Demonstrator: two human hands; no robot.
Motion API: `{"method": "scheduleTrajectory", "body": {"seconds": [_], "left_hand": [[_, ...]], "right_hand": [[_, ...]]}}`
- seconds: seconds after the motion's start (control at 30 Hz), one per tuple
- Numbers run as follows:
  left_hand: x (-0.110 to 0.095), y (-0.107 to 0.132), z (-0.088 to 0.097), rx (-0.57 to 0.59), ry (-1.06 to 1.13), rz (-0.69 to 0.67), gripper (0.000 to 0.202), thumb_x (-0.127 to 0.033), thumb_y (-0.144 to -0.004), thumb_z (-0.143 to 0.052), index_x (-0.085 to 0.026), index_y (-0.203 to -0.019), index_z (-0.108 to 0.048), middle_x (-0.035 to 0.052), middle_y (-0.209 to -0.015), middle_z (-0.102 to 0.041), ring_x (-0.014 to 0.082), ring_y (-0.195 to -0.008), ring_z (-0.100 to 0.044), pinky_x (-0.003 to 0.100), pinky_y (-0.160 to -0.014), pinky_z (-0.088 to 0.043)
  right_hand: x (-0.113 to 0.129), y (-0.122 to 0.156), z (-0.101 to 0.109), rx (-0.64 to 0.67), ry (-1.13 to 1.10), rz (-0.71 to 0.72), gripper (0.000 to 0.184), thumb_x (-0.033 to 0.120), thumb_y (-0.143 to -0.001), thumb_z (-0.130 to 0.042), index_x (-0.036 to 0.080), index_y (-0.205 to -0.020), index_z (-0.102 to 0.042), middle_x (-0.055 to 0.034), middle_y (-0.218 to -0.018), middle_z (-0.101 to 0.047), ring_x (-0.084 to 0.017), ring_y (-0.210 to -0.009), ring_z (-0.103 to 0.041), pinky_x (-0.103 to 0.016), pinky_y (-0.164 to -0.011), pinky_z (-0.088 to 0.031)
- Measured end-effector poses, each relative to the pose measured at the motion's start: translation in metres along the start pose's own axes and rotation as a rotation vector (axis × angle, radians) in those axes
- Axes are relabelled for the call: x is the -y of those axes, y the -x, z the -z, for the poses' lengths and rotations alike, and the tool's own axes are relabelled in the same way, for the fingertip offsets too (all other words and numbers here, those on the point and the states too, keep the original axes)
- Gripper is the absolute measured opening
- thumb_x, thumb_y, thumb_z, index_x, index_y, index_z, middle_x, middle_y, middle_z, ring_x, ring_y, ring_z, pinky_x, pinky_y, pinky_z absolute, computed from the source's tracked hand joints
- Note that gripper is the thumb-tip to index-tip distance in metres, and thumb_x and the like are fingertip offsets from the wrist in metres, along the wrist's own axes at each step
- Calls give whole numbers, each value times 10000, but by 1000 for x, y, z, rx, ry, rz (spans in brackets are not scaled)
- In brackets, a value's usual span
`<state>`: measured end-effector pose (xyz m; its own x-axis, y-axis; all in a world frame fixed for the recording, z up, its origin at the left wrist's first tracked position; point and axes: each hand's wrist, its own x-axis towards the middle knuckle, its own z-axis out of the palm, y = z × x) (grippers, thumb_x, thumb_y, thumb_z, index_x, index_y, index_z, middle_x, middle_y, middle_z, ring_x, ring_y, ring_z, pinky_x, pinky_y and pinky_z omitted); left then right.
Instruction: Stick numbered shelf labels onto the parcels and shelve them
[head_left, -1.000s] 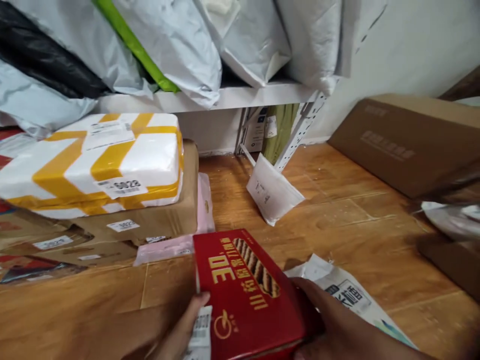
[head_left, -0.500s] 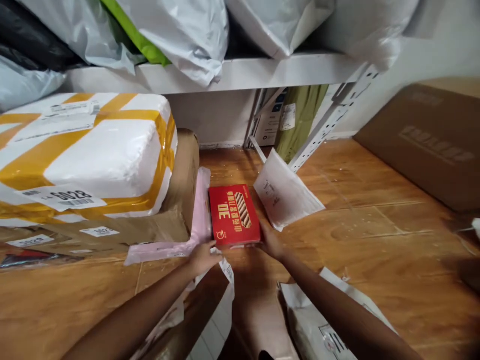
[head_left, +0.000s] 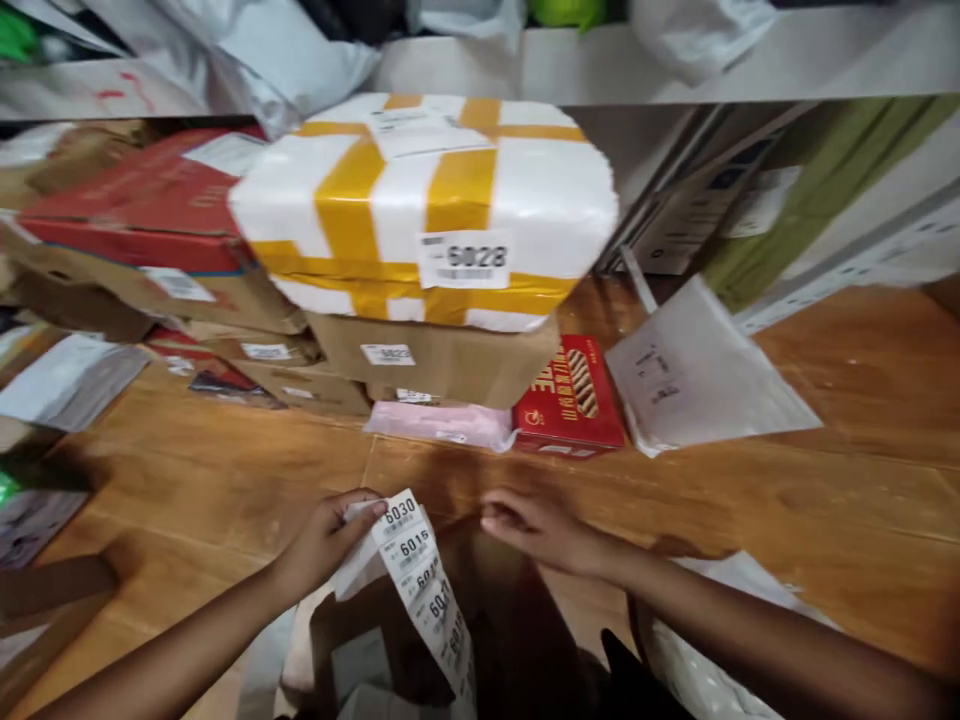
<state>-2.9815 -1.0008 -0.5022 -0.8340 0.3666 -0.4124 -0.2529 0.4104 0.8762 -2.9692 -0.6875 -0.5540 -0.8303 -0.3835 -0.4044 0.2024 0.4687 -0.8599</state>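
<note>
My left hand [head_left: 324,535] is closed on a strip of white number labels [head_left: 420,580] that hangs down from it; the top label reads 6030. My right hand [head_left: 534,527] hovers just right of the strip, fingers loosely curled with nothing in them. A red biscuit box [head_left: 571,400] lies flat on the wooden floor [head_left: 225,470] beyond my hands, beside a pink mailer [head_left: 439,423] and a white envelope [head_left: 694,375]. Above it a white foam parcel with yellow tape [head_left: 427,205], labelled 6028, rests on a brown carton [head_left: 435,355].
More cartons and a red box [head_left: 142,200] are stacked at the left. A white shelf [head_left: 600,55] carries grey mailer bags overhead. A green parcel [head_left: 795,180] leans under the shelf at right. Bags lie near my arms at the bottom.
The red box left my hands and now lies on the floor by the pink mailer. Both hands drew back toward me, and my left now holds up the label strip. The view swung left.
</note>
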Motion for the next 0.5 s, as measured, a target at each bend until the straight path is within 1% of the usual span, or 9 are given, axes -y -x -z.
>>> {"method": "scheduleTrajectory", "body": {"seconds": [0.07,0.13,0.23,0.3,0.37,0.4,0.43,0.47,0.5], "left_hand": [[1,16,9,18,63,-4,475,-596,-851,-516,-146,-820,-662,30,-777,-642,168,-744,-569,253,-701,-449],[0,33,16,12,95,-7,501,-629,-838,-510,-149,-769,-633,14,-723,-599,150,-686,-531,253,-664,-439],[10,63,26,-26,152,-40,542,-654,-868,-427,-161,-734,-606,7,-687,-567,141,-641,-504,271,-656,-451],[35,85,41,-70,141,-84,553,-617,-913,-349,-166,-780,-641,39,-768,-622,166,-720,-559,303,-742,-482],[77,111,70,-308,-30,-27,479,-542,-924,-376,-187,-819,-680,61,-867,-671,194,-841,-608,321,-846,-489],[102,129,90,-506,-152,61,404,-489,-912,-423,-196,-839,-692,70,-916,-684,210,-908,-618,329,-896,-481],[128,150,113,-783,-293,219,326,-447,-885,-475,-210,-861,-698,72,-958,-687,226,-968,-618,333,-932,-472],[155,176,137,-1010,-359,366,293,-393,-873,-486,-196,-947,-690,107,-1061,-668,267,-1081,-584,380,-1000,-431],[180,203,160,-1166,-385,477,339,-347,-883,-447,-162,-1083,-649,163,-1198,-608,319,-1206,-505,457,-1063,-360]], "right_hand": [[48,-9,-41,68,-132,136,592,470,-822,-646,214,-1327,-474,-110,-1226,-615,-200,-999,-621,-335,-837,-513],[88,-24,-75,132,-268,236,632,461,-791,-687,217,-1330,-466,-98,-1197,-621,-187,-971,-619,-318,-807,-513],[124,-41,-112,188,-299,273,378,505,-749,-715,180,-921,-627,-29,-838,-642,-162,-762,-592,-284,-683,-490],[131,-46,-133,176,-258,251,395,545,-747,-703,182,-704,-551,5,-691,-565,-141,-673,-540,-265,-628,-454],[127,-49,-153,240,-265,191,438,577,-740,-695,193,-673,-493,19,-655,-535,-134,-645,-519,-257,-614,-439],[123,-51,-162,320,-271,142,450,592,-727,-697,197,-680,-487,19,-650,-538,-136,-635,-519,-257,-610,-438],[118,-54,-172,399,-263,92,463,609,-710,-700,199,-683,-487,16,-645,-544,-140,-627,-521,-259,-603,-436],[113,-58,-182,453,-244,45,473,628,-697,-696,200,-689,-494,11,-643,-551,-147,-624,-526,-264,-601,-436],[108,-61,-192,482,-215,10,482,648,-684,-689,201,-693,-508,5,-646,-561,-157,-630,-533,-270,-606,-438]]}}
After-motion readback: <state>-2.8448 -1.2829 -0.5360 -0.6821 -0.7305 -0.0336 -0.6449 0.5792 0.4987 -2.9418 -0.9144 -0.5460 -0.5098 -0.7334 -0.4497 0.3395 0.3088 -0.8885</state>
